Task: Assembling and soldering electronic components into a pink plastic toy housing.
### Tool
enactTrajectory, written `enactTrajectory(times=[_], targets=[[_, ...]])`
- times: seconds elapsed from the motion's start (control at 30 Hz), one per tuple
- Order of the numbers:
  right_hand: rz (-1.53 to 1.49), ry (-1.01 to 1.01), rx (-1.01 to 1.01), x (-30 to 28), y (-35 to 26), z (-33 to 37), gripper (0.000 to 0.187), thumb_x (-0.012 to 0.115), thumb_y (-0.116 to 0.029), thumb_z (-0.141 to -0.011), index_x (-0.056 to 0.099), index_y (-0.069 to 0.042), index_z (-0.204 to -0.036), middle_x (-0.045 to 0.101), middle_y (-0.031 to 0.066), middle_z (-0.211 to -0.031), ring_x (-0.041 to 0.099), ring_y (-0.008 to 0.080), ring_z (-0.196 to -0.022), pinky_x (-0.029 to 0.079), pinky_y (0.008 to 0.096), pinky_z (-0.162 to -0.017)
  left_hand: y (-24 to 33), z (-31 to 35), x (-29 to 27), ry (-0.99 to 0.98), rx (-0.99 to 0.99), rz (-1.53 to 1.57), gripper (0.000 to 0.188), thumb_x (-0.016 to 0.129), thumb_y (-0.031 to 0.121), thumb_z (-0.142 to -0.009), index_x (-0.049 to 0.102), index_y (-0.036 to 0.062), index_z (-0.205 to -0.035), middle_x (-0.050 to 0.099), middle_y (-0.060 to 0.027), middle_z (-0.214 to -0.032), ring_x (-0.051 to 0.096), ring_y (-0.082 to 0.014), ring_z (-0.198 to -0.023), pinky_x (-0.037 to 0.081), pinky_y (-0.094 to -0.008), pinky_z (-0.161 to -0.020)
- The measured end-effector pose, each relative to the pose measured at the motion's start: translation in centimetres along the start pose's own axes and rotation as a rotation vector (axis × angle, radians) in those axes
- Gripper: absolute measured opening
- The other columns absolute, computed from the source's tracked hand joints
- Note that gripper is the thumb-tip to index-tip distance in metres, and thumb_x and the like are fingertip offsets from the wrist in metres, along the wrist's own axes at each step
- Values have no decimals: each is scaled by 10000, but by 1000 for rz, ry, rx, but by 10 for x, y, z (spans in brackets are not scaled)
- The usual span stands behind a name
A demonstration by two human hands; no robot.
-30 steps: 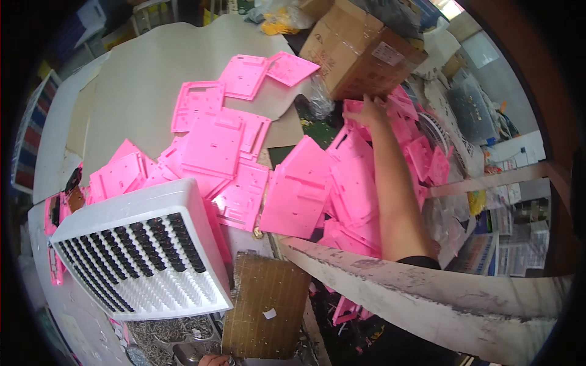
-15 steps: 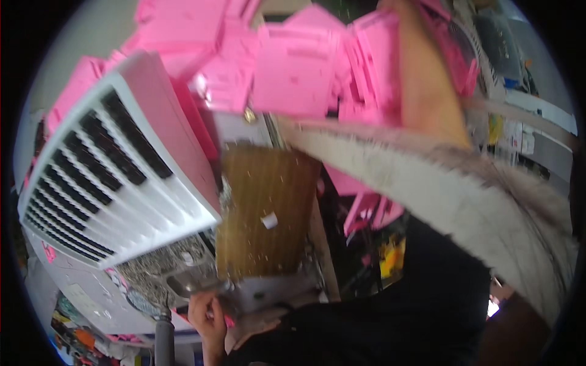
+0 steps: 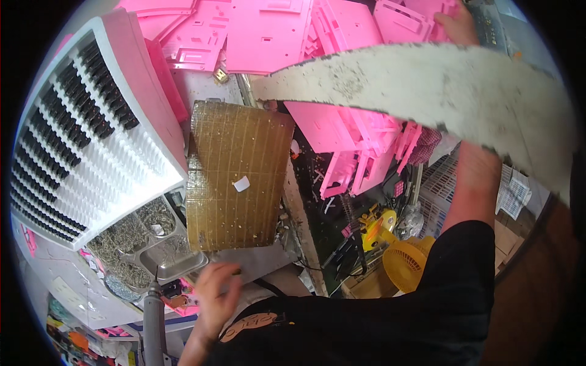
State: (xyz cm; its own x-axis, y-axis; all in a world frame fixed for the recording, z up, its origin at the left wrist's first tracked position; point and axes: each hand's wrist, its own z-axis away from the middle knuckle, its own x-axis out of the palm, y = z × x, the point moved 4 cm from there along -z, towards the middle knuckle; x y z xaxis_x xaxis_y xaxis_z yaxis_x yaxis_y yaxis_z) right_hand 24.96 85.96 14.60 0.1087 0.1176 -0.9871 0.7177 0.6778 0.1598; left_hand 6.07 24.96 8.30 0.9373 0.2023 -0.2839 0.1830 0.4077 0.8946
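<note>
At the far right, my right hand (image 3: 456,25) has its fingers closed on the edge of a pink plastic panel (image 3: 400,19) with slots in it. That arm reaches up behind a pale curved strip (image 3: 427,76), which hides part of it. My left hand (image 3: 215,296), somewhat blurred, is low in front, its fingers loosely bent and apart, with nothing clearly held. It is near a metal tray (image 3: 171,255) and a brown tape-covered board (image 3: 238,174) bearing a white scrap (image 3: 242,183). An upright grey screwdriver-like tool (image 3: 154,317) stands to its left.
A white slatted grille housing (image 3: 101,131) tilts at the left, beside a tray section of small screws (image 3: 131,244). Flat pink panels (image 3: 268,36) are piled at the back. More pink parts (image 3: 360,146), a yellow fan-like item (image 3: 408,262) and grey crates (image 3: 436,183) are at right.
My right hand has come into view at the pink panel at far right. My left hand has loosened from a curled shape. The whole view has shifted, with the board now higher and further left.
</note>
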Motion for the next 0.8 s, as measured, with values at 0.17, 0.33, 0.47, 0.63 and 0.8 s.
enactTrajectory(times=[0.17, 0.33, 0.47, 0.63, 0.8], targets=[[-100, 197, -92, -40, -6, 34, 518, 700, -74, -811, 591, -69, -1318, 663, 125, -1173, 602, 226, -942, 504, 417, -834, 32, -81, 109, -377, 17, 289, 439, 730, 76, -856, 628, 35, -1281, 648, -165, -1124, 674, -228, -798, 547, -354, -718], [-368, 340, -193, -74, -58, 80, 443, 670, -7, -836, 635, -57, -1275, 707, 114, -1100, 647, 192, -844, 540, 371, -776, 25, -150, 186, -245, 115, 248, 416, 735, 128, -864, 635, 19, -1253, 599, -189, -1283, 693, -232, -798, 567, -368, -728], [-600, 236, -200, -90, -134, 134, 551, 656, 56, -819, 629, -98, -1346, 677, 130, -1220, 646, 267, -1041, 531, 375, -900, 53, -157, 161, -130, 208, 113, 404, 738, 124, -851, 647, 6, -1227, 581, -198, -1332, 698, -255, -813, 573, -368, -744], [-64, -21, -392, -44, -179, 191, 652, 756, -79, -801, 578, -135, -1426, 590, 147, -1401, 471, 359, -1404, 418, 443, -1143, 70, -164, 123, 23, 296, -79, 488, 715, 113, -835, 583, -61, -1272, 504, -282, -1385, 591, -453, -1180, 512, -465, -991], [-655, -193, -315, -65, -168, 160, 703, 805, -211, -837, 513, -97, -1467, 620, 155, -1355, 544, 308, -1343, 438, 446, -1120, 55, -167, 108, 66, 269, -35, 521, 740, 89, -807, 584, -28, -1290, 470, -298, -1412, 577, -448, -1201, 506, -464, -1000]])
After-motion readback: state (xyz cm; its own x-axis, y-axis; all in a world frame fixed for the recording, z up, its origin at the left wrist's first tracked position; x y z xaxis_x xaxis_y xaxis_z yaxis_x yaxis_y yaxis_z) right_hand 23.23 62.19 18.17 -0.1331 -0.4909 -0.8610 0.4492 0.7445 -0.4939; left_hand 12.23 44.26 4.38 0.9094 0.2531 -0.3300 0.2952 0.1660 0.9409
